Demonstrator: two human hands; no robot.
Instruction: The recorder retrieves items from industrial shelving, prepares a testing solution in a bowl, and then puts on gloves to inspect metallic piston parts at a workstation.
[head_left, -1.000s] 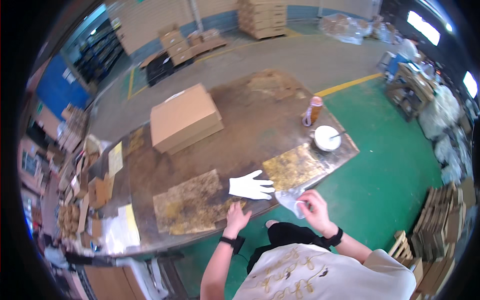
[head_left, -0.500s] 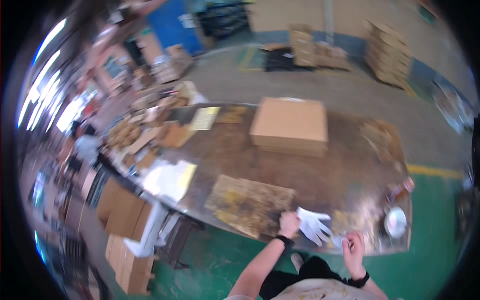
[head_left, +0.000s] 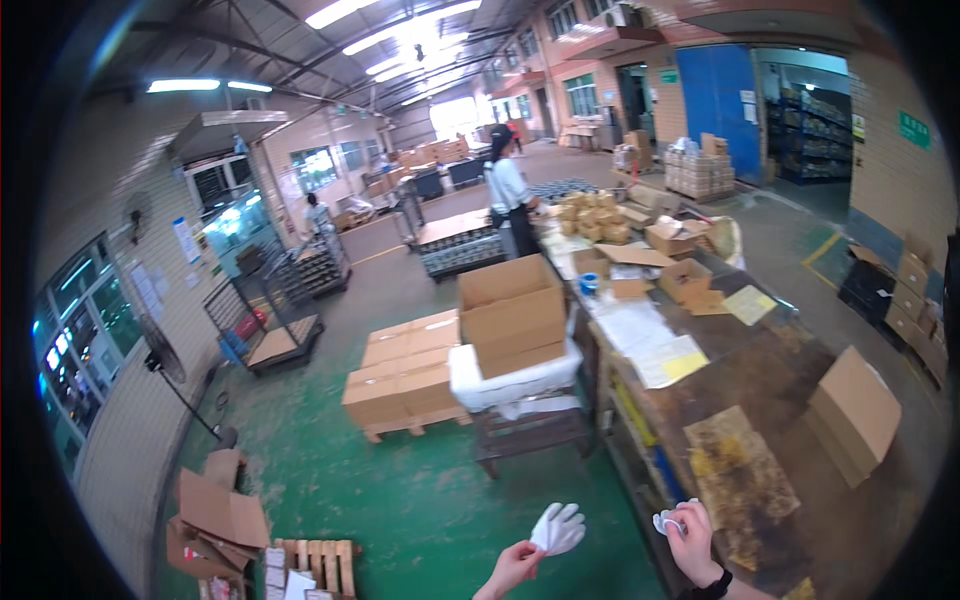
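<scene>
Green floor (head_left: 400,500) lies behind the white glove (head_left: 558,529), which I see the left hand (head_left: 516,570) pinching by its cuff. The right hand (head_left: 691,542) has its fingers closed around a crumpled white piece (head_left: 662,521) at the brown table (head_left: 775,378), which bears a stained sheet (head_left: 738,478) and a cardboard box (head_left: 853,415).

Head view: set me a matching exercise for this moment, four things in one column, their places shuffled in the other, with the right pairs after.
Things
1. White glove
2. Small whitish item
3. Open cardboard box
4. Stained sheet

Places
A. Above a dark stand
B. In the right hand
C. Flat on the tabletop
D. In the left hand

Pairs: 1-D, 2-B, 3-A, 4-C
</scene>
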